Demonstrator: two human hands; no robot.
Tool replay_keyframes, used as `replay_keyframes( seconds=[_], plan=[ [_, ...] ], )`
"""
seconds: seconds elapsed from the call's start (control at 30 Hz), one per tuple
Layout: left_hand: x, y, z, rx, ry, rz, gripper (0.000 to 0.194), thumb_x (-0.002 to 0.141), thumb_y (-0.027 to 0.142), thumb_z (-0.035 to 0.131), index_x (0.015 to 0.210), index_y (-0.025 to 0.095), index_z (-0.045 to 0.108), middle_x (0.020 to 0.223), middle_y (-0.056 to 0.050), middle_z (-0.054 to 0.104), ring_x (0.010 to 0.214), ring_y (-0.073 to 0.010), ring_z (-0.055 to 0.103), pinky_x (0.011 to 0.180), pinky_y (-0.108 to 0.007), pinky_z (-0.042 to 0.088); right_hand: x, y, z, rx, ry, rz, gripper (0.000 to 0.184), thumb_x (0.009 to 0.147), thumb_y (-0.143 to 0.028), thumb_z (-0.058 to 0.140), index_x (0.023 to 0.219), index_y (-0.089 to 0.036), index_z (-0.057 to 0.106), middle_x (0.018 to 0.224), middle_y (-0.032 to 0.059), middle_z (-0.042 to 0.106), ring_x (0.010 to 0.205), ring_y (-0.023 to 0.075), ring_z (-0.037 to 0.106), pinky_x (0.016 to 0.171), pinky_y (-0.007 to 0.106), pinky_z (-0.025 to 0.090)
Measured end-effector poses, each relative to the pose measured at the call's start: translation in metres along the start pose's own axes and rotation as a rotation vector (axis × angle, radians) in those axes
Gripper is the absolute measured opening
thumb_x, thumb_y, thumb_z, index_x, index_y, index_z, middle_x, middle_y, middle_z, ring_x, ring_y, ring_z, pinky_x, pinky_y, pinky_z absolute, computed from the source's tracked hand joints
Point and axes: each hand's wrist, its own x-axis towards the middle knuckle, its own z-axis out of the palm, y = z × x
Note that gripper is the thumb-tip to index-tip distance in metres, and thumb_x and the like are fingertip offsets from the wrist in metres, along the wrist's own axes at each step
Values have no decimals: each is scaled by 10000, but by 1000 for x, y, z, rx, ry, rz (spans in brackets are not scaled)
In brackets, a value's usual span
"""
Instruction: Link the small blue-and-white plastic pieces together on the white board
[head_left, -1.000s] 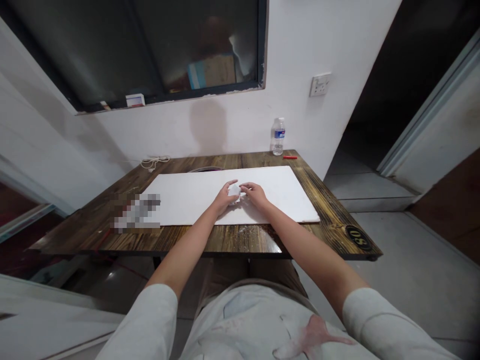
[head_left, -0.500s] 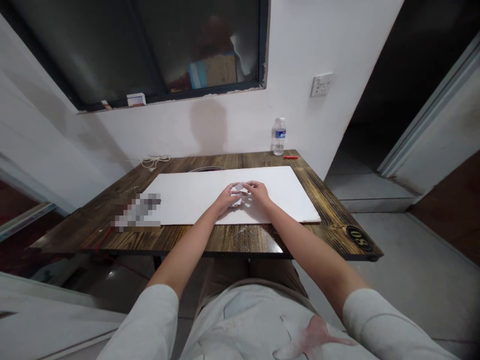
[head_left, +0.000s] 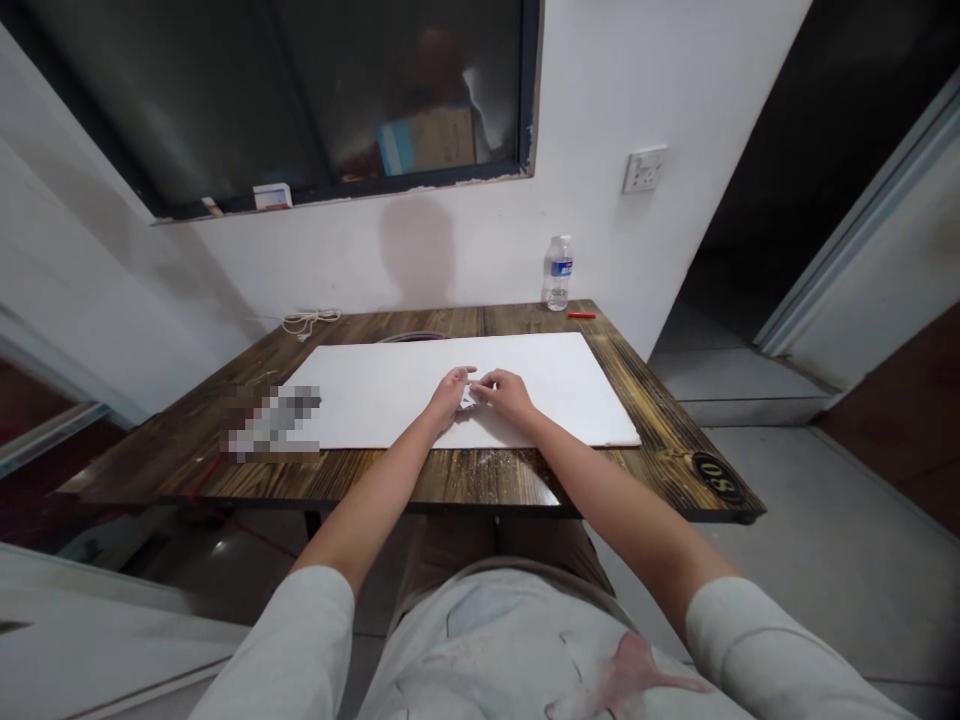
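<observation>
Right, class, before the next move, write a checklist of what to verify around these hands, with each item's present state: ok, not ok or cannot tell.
1. Left hand holding the small white piece: ok.
2. Right hand firmly gripping that piece: cannot tell; its fingertips are at it, but the contact is too small to make out.
3. White board lying flat on the table beneath the hands: ok.
4. Bottle upright and off the board: ok.
5. Table's near edge free of debris: not ok; pale specks lie there.
</observation>
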Motion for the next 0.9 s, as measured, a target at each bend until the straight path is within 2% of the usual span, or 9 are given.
replay_keyframes(
  seconds=[0.1,0.2,0.3,0.37,0.5,0.7,0.8,0.9],
  plan=[
    [-4,-1,0,27,-11,10,564,856,714,485,1149,245,597,1100,-131,679,692,-168,612,487,-240,460,-2,-1,2,-86,22,-30,91,741,-295,742,768,-210,723,807,11,664,772,159,581,730,272,414],
    [-6,-3,-1,53,-34,59,667,808,770,483,1282,303,527,1315,-152,607,804,-209,632,516,-255,473,-2,0,3,-126,10,6,233,728,-344,771,931,-234,743,881,24,668,828,183,591,756,291,423],
    [-6,-5,-2,69,-42,153,744,780,766,530,1393,358,423,1482,-148,482,1067,-283,608,594,-270,500,-1,0,4,-154,-49,45,218,721,-374,779,882,-228,753,890,42,685,838,207,606,761,309,424],
    [-5,-7,-3,84,-70,197,815,760,765,560,1440,357,370,1515,-156,443,1203,-317,548,652,-285,513,0,1,4,-131,-85,49,212,702,-366,790,850,-221,749,863,36,698,807,203,614,742,303,426],
    [-1,-10,-5,91,-110,228,846,773,774,535,1466,333,334,1501,-166,461,1185,-310,575,698,-301,524,-1,-1,5,-25,-97,90,227,650,-334,797,817,-198,724,717,-5,678,669,160,592,653,269,417],
    [6,-11,-7,8,-15,181,743,857,780,363,1375,251,416,1324,-181,609,885,-215,677,604,-267,514,2,-1,2,103,-8,60,124,647,-283,740,695,-194,669,677,-9,671,672,163,591,630,267,414],
    [9,-8,-7,30,27,150,661,861,738,447,1242,206,539,1137,-145,680,754,-181,672,619,-287,529,5,4,0,160,85,112,152,634,-295,734,729,-191,677,701,-5,680,685,170,593,648,277,429],
    [9,-7,-8,195,-3,205,490,826,596,627,1069,172,654,975,-106,702,776,-203,667,703,-329,539,10,13,-5,193,146,132,186,635,-322,725,754,-187,679,731,-1,686,702,172,593,653,276,441]
  ],
)
